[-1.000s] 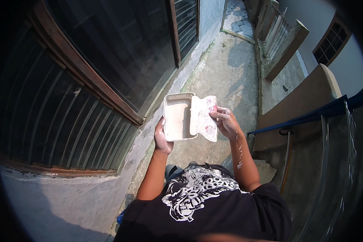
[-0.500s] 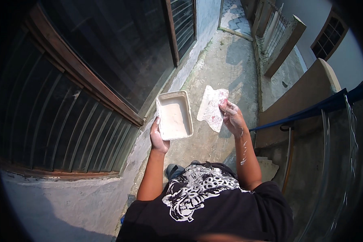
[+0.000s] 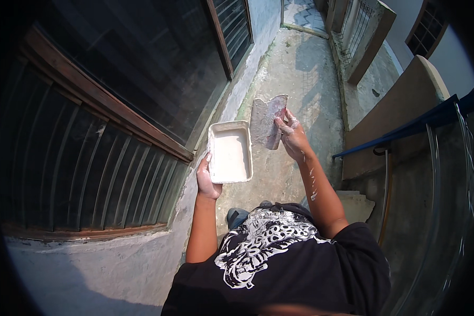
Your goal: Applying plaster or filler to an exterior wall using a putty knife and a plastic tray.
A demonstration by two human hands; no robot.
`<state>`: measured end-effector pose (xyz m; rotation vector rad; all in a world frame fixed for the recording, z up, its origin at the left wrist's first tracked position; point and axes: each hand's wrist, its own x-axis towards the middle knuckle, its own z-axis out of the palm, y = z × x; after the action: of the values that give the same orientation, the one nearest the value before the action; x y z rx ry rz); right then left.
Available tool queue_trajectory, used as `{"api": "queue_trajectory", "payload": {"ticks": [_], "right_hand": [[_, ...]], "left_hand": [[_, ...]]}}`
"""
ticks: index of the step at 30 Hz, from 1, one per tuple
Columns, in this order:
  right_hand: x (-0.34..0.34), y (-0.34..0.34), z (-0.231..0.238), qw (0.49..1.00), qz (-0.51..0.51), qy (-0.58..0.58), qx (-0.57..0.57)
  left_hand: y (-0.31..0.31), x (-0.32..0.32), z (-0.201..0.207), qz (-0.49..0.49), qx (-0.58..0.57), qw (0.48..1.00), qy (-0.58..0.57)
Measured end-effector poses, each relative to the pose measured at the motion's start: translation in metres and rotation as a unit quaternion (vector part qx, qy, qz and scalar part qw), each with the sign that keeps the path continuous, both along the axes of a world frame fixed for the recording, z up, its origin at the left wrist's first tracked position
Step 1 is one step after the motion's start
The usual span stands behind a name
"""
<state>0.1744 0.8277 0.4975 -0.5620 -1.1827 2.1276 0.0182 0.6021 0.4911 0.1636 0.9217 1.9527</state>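
Observation:
My left hand (image 3: 208, 181) grips the left side of a rectangular, pale plastic tray (image 3: 250, 152), its walls smeared with white. Inside lies a smooth off-white paste (image 3: 229, 157). In my right hand (image 3: 294, 136), pinched between thumb and fingers, is a flat, thin scraper (image 3: 266, 122) with an irregular outline, coated in whitish paste and showing reddish patches near my fingertips. The scraper is held up just right of the tray's far corner, apart from it. White smears mark my right fingers and forearm.
A louvred window (image 3: 105, 168) with a brown wooden frame runs along the left wall (image 3: 89, 274). The concrete walkway (image 3: 300, 79) stretches ahead. On the right stand a low wall (image 3: 395, 110), a blue rail-like bar (image 3: 395, 138) and a broken concrete ledge (image 3: 355, 205).
My right hand has moved left and away from my body, bringing the scraper closer to the tray and turning its face darker. The tray stays nearly in place.

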Motion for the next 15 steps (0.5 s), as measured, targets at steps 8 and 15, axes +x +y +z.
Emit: {"api": "queue_trajectory", "payload": {"ticks": [8, 15], "right_hand": [[-0.003, -0.021, -0.004, 0.997, 0.019, -0.023, 0.069], [0.001, -0.027, -0.012, 0.988, 0.102, -0.011, 0.115]], "left_hand": [[-0.004, -0.004, 0.0, 0.009, 0.001, 1.0, -0.01], [-0.009, -0.019, -0.01, 0.046, 0.004, 0.999, -0.009]]}}
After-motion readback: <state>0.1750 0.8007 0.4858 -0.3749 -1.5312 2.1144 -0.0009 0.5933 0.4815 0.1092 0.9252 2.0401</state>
